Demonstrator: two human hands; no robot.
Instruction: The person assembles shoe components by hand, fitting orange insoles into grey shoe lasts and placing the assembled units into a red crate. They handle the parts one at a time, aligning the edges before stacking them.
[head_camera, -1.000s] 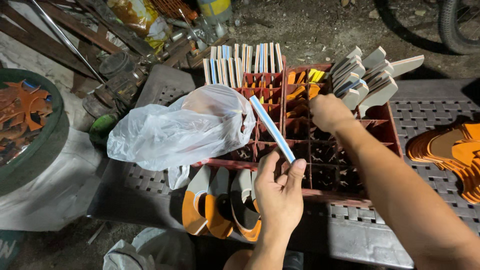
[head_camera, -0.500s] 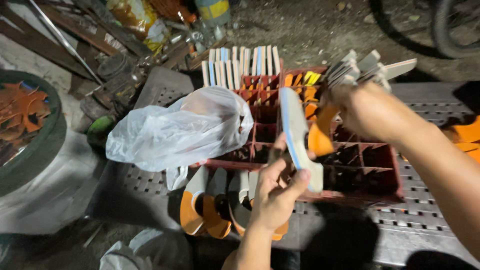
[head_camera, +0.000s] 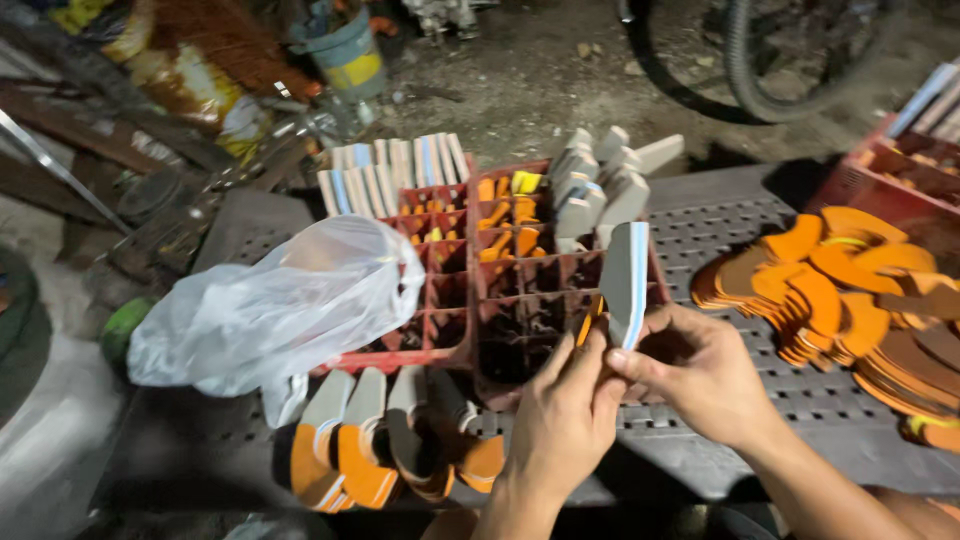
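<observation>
1. Head view shows a flat grey sole piece (head_camera: 626, 280) with a pale blue edge, held upright over the near right corner of the red crate (head_camera: 455, 300). It stands on end, so its thin edge and one face turn toward the camera.

2. Both hands meet at its lower end. The left hand (head_camera: 560, 425) pinches the bottom from the left with thumb and fingers, and something orange shows between those fingers and the piece – I cannot tell what it is. The right hand (head_camera: 700, 375) closes on the same end from the right, thumb pressed on the edge. Neither hand is spread.

3. The crate is divided into small cells. Some back cells hold orange pieces (head_camera: 505, 215) standing upright, and grey pieces (head_camera: 600, 185) of the same kind lean together at the back right.

4. A row of pale strips (head_camera: 390, 170) stands along the far left side of the crate.

5. A white plastic bag (head_camera: 280, 310) lies over the left cells and covers them – it blocks that part of the crate.

6. Finished soles (head_camera: 380, 440), grey over orange, lie in a row in front of the crate, just left of the left hand.

7. A heap of orange cut-outs (head_camera: 840, 290) lies on the grey perforated table (head_camera: 720, 230), right of the hands, near but apart.

8. Further back are dirt ground, a bucket (head_camera: 345, 55) and a bicycle wheel (head_camera: 760, 60).
</observation>
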